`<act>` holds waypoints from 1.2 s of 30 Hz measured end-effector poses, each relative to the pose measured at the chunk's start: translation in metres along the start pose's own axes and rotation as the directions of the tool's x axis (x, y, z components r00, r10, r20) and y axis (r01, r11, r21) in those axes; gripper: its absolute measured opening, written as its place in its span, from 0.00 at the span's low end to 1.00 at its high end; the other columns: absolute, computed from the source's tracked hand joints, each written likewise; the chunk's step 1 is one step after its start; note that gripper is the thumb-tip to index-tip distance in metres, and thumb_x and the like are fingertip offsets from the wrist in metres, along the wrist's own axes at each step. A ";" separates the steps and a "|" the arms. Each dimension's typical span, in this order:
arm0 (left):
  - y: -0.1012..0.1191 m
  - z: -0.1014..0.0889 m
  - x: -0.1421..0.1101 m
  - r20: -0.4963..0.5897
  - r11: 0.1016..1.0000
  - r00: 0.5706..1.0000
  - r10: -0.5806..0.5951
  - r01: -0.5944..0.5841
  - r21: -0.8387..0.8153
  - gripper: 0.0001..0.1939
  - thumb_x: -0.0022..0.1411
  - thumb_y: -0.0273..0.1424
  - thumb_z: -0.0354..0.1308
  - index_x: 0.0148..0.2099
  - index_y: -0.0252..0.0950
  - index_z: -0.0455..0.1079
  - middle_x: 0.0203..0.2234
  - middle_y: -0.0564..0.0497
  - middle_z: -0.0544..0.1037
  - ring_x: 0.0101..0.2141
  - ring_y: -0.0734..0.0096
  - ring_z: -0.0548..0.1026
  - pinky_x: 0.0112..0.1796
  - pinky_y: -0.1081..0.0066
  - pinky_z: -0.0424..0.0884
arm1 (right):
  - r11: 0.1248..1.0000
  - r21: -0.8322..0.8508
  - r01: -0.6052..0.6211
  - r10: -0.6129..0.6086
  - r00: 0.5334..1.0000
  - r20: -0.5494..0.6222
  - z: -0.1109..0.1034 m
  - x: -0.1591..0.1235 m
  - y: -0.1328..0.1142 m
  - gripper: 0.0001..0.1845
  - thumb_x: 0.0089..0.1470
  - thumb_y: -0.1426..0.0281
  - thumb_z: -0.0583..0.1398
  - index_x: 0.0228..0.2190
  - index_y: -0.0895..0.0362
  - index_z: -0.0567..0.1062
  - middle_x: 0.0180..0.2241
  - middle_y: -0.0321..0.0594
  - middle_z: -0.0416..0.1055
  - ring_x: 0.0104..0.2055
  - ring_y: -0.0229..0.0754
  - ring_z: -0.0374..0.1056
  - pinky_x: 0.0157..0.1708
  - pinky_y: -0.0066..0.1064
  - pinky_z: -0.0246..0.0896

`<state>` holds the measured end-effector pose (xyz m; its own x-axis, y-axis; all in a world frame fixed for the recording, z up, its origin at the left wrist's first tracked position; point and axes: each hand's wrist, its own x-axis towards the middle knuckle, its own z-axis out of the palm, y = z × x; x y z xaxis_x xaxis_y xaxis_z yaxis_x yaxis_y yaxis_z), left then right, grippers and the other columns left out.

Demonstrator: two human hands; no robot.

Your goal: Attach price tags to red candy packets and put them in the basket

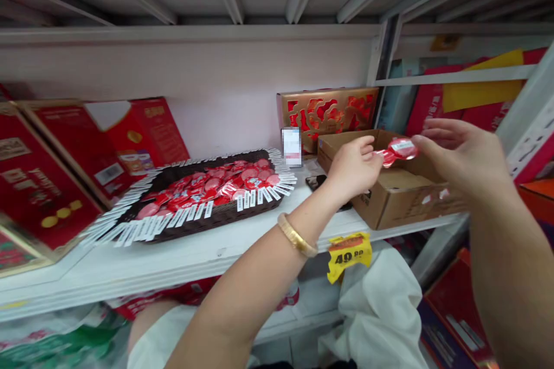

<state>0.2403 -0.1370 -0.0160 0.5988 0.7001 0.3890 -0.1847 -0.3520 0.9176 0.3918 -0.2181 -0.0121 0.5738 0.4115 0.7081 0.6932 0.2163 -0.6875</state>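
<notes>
Between my left hand (352, 168) and my right hand (461, 155) is a red-and-white wrapped sweet (400, 150), pinched by the fingertips of both. Below and behind them stands an open cardboard box (407, 204). A gold bangle (296, 234) circles my left wrist. To the left, a dark woven tray (168, 225) on the white shelf (182, 262) holds a heap of similar red wrapped sweets. Many white paper tags fan out along its rim.
Red gift boxes (52, 176) lean at the left of the shelf, and a gold-and-red box (326, 112) stands behind the cardboard box. A yellow 49.90 price tag (348, 256) hangs from the shelf edge. White cloth (376, 311) lies below, and the shelf above overhangs.
</notes>
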 end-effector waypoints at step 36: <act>-0.061 -0.190 -0.193 -0.532 0.985 0.829 -0.174 0.148 -0.092 0.09 0.57 0.35 0.62 0.36 0.33 0.76 0.27 0.49 0.80 0.27 0.72 0.77 0.33 0.71 0.75 | 0.904 0.029 0.426 -0.212 0.389 0.897 0.286 -0.086 -0.135 0.06 0.47 0.78 0.64 0.23 0.57 0.79 0.23 0.38 0.78 0.24 0.37 0.69 0.26 0.26 0.57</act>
<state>-0.0121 -0.1324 -0.1319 0.1141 0.9719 0.2056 -0.1643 -0.1857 0.9688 0.1240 -0.0294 -0.0258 -0.3149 0.9080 0.2763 0.8587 0.3966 -0.3247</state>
